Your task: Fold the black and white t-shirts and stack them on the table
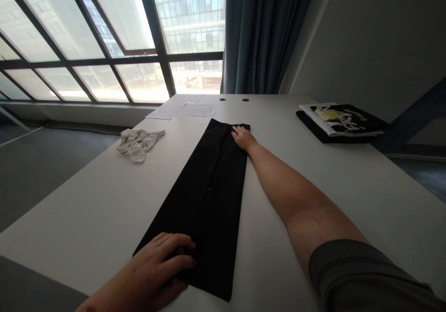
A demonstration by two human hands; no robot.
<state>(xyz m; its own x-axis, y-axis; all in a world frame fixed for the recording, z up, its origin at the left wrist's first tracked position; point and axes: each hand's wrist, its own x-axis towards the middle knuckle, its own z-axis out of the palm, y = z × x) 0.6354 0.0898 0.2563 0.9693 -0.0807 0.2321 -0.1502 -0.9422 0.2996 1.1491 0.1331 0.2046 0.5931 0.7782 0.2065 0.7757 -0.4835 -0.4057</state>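
Note:
A long, folded piece of black cloth (212, 195), seemingly a garment, lies lengthwise on the white table. A lengthwise edge or seam runs down its middle, with a tiny white speck on it. My right hand (244, 137) rests flat on its far end, fingers spread over the top right corner. At the near left corner, my left hand (163, 263) lies over the cloth with its fingers apart and slightly bent. The left fingertips touch the black fabric; part of the near edge is hidden beneath that hand.
A crumpled whitish cloth (139, 143) lies to the left. Papers (184, 107) are at the far end of the white table (278, 182). Folded garments (343, 121), the top one printed, are stacked at the right. Behind are windows and a blue curtain (261, 33).

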